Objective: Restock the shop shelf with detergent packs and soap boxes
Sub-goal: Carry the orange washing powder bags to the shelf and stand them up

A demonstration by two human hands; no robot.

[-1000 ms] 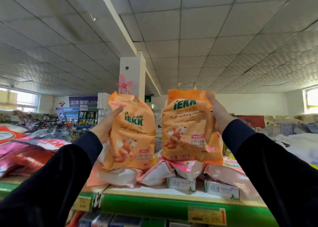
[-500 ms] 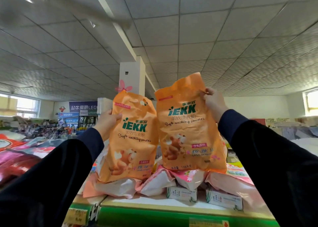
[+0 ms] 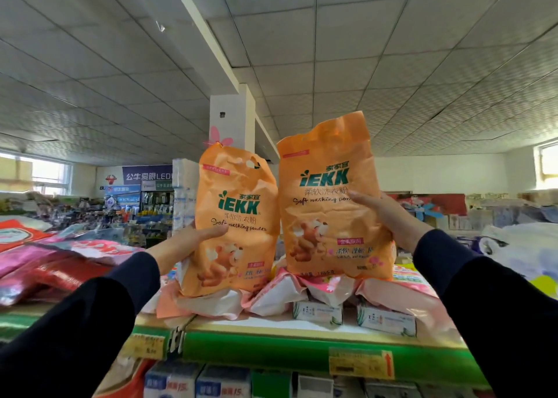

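Note:
Two orange IEKK washing powder packs stand upright side by side on pink and white packs on the top shelf. My left hand grips the left side of the left orange pack, thumb across its front. My right hand holds the right side of the right orange pack, thumb on its front. Two white soap boxes lie on the shelf under the pink and white packs.
Red and pink packs lie on the shelf to the left. Blue and white boxes fill the shelf below. Yellow price tags sit on the green shelf edge. A white pillar rises behind. White bags lie at the right.
Both hands slid from the tops of the packs down to their sides. The packs now stand more upright on the pile, and the right one has straightened.

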